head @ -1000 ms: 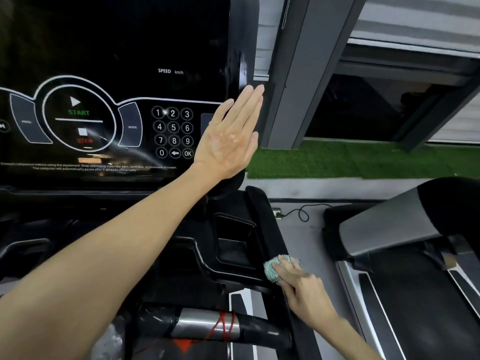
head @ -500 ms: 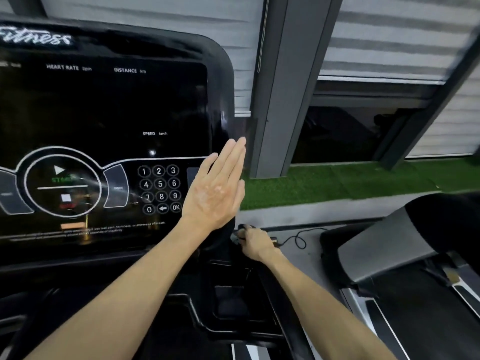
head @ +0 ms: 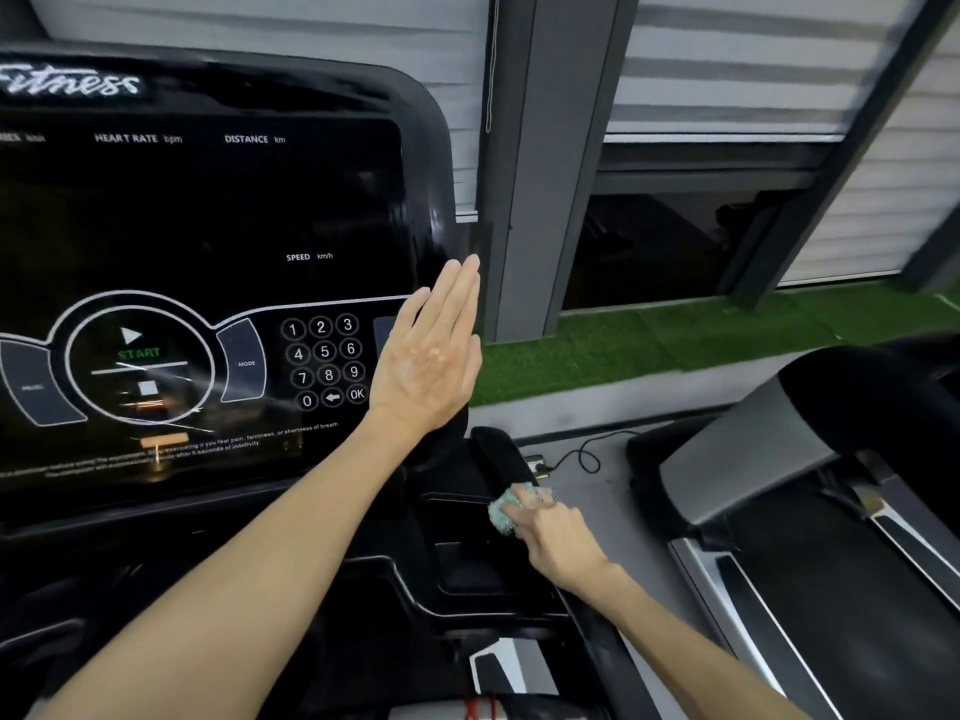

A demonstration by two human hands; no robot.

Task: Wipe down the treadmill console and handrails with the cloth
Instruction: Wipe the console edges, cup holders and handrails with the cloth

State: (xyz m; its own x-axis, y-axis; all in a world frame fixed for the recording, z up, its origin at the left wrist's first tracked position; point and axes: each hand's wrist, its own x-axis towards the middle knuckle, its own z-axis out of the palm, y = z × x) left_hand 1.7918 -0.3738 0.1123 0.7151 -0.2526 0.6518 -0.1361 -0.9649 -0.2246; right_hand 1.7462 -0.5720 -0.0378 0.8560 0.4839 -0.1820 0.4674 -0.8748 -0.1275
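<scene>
Right of centre, our right hand (head: 558, 545) presses the small pale-green woven cloth (head: 503, 513) onto the black padded handrail (head: 498, 457), fingers seemingly curled over it. Farther up, our left hand (head: 431, 366) lies flat, fingers straight and together, against the glossy black treadmill console (head: 208, 226).

We have one wide-angle view, worn on the person's head, facing forward and tipped down. It sits close to the glossy black treadmill console (head: 208, 226), which fills the upper left and runs off the left edge. Both forearms enter from the bottom edge, the left hand (head: 428, 366) at centre, the right hand (head: 558, 543) with its crumpled pale green cloth (head: 506, 511) lower. Past the console's right edge stands a grey upright pillar (head: 550, 174), farther off
</scene>
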